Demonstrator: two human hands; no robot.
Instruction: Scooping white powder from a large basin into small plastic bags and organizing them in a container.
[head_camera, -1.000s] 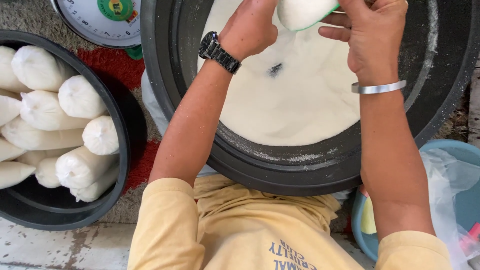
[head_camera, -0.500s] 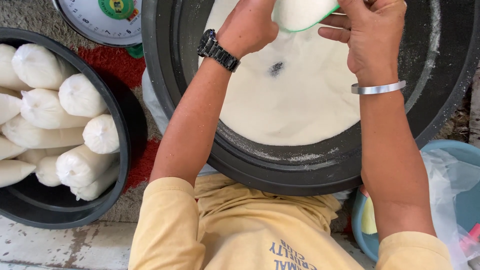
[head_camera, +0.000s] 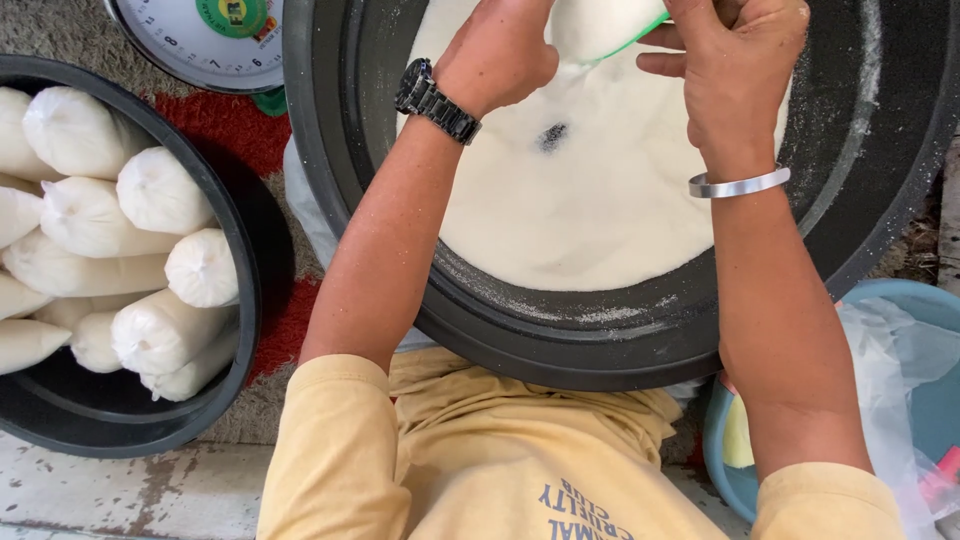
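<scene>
Change: almost none since the earlier frames; both hands stay raised over the big tub with the bag between them, and the arms hold the same pose.
Head view, bag: a white filled bag (head_camera: 600, 25) sits at the far edge of the picture, over the far middle of the tub. Its upper part is cut off by the frame, so its long axis cannot be judged fully; the visible rounded end points near and slightly left, towards the white powder.
Left hand: the left hand (head_camera: 500, 55) is curled against the bag's left side, fingers hidden behind it; it appears to grasp the bag, with a dark wristwatch (head_camera: 437, 100) on the wrist.
Right hand: the right hand (head_camera: 735, 65) closes around the bag's right side next to a thin green edge (head_camera: 640, 35); what that green piece is cannot be made out. A silver bangle (head_camera: 738, 184) circles the wrist.
Tub: the large black tub (head_camera: 560, 340) holds white powder (head_camera: 590, 210) with a small dark speck (head_camera: 552, 136) of unclear kind.
Left side: a black basin (head_camera: 130, 420) is full of white filled bags (head_camera: 165, 195), lying mostly crosswise, partly cut off at the left.
Far left: a dial scale (head_camera: 200, 40), only its near part in view.
Right near corner: a blue bowl (head_camera: 725, 470) with clear plastic (head_camera: 890, 370), cut by the edge.
</scene>
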